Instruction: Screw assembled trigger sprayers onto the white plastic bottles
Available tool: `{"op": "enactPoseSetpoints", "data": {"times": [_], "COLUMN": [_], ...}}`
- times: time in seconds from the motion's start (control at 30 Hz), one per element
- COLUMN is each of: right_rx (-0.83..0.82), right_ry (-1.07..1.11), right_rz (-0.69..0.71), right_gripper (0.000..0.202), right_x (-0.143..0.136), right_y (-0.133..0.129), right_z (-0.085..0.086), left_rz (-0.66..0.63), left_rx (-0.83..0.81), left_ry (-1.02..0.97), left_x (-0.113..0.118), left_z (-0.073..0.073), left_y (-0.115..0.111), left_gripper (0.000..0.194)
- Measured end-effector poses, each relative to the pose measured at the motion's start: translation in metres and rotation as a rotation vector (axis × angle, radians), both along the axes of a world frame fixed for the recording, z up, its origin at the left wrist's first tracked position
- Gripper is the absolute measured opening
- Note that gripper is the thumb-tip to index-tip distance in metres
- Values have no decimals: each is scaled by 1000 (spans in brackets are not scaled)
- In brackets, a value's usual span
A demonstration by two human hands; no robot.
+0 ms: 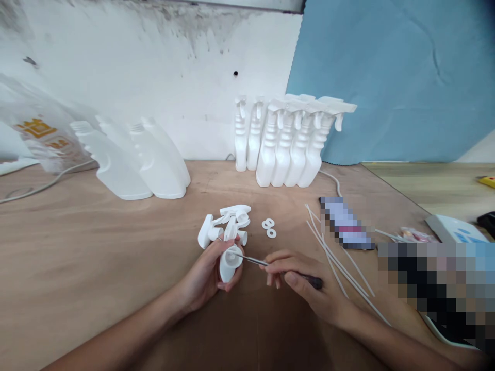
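Observation:
My left hand point(212, 268) is closed round a white spray head point(229, 267), its round opening turned up toward me. My right hand point(299, 273) grips a screwdriver point(255, 261) with a dark handle, and the metal tip reaches into that opening. Just beyond my left hand lie more white spray heads point(208, 233) in a loose group. Several flat white washers point(271, 233) rest on the wooden table to their right. Thin white tubes point(332, 255) lie beyond and to the right of my right hand.
White bottles with spray heads point(288, 149) stand along the wall point(154, 67). Uncapped bottles point(162, 170) and a plastic bag point(50, 139) are at the back left of the table point(116, 257). A blurred-out phone-like object point(346, 224) and a white box point(452, 229) lie right.

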State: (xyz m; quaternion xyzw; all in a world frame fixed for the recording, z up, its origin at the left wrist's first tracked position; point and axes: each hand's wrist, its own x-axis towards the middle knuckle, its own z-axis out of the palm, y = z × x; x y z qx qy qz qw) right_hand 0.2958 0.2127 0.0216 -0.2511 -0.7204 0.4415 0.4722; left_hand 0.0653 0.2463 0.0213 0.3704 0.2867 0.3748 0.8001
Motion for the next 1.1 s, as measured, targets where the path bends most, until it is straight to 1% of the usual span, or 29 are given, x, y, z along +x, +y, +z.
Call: {"op": "enactPoseSetpoints", "data": {"times": [0.07, 0.1, 0.2, 0.3, 0.4, 0.47, 0.57, 0.67, 0.7, 0.77, 0.83, 0.87, 0.93, 1.0, 1.1], "right_rx": [55, 109, 342, 536, 588, 557, 456, 281, 218, 103, 31, 6, -24, -35, -25], "right_ry": [-56, -97, -233, -358, -432, -434, -410, -374, -360, -346, -349, -360, -377, -386, -392], "right_rz": [-35, -48, -60, -79, -188, -299, -467, -559, -572, -583, -582, -572, -552, -537, -556], "right_gripper": [28, 28, 34, 37, 39, 40, 32, 19, 18, 20, 22, 23, 23, 20, 16], "right_x": [0, 0, 0, 2, 7, 10, 11, 10, 9, 9, 9, 9, 9, 8, 8], "right_y": [0, -1, -1, -3, -5, -5, 0, 8, 11, 16, 18, 19, 19, 19, 19], "right_z": [3, 4, 7, 4, -3, -5, 0, 4, 4, 2, -1, -3, -5, -6, -7], "left_rz": [5, 11, 38, 54, 105, 146, 183, 197, 181, 92, -11, -42, -38, 13, 56], "left_rx": [-1, 1, 38, 132, 251, 325, 443, 661, 746, 885, 991, 1044, 1157, 1270, 1388], "left_ry": [4, 7, 4, -32, -20, 72, 327, 612, 688, 805, 894, 932, 999, 1051, 1096], "left_x": [0, 1, 3, 5, 1, -6, -18, -26, -28, -28, -26, -25, -23, -22, -21], "left_z": [1, 1, 2, 1, 0, 2, 6, 5, 4, 1, -3, -4, -5, -6, -5], "left_y": [0, 0, -3, -6, -7, -7, -6, -6, -7, -7, -7, -8, -8, -8, -7], "left_gripper": [26, 26, 25, 26, 32, 41, 45, 50, 53, 59, 64, 67, 73, 78, 82]}}
